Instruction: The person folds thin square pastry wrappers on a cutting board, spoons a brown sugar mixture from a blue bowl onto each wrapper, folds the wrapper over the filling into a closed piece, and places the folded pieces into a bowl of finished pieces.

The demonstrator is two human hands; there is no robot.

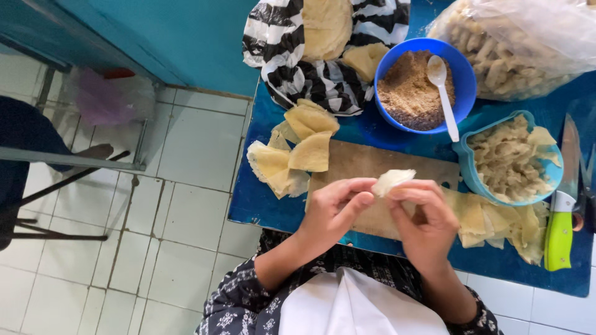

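Now both your hands meet over wooden board (pixel 366 162): left hand (pixel 335 208) and right hand (pixel 425 217) pinch one small folded dough piece (pixel 392 180) between fingertips, held above board. Two blue bowls: round bowl (pixel 462 68) with brown filling and one white spoon (pixel 442 93), smaller tub (pixel 475 180) with scraps. One green-handled knife (pixel 560 229) at right. Pile of cut wrappers (pixel 298 149) at left. Blue table (pixel 261 198), white tiled floor (pixel 186 205), teal wall (pixel 186 37).
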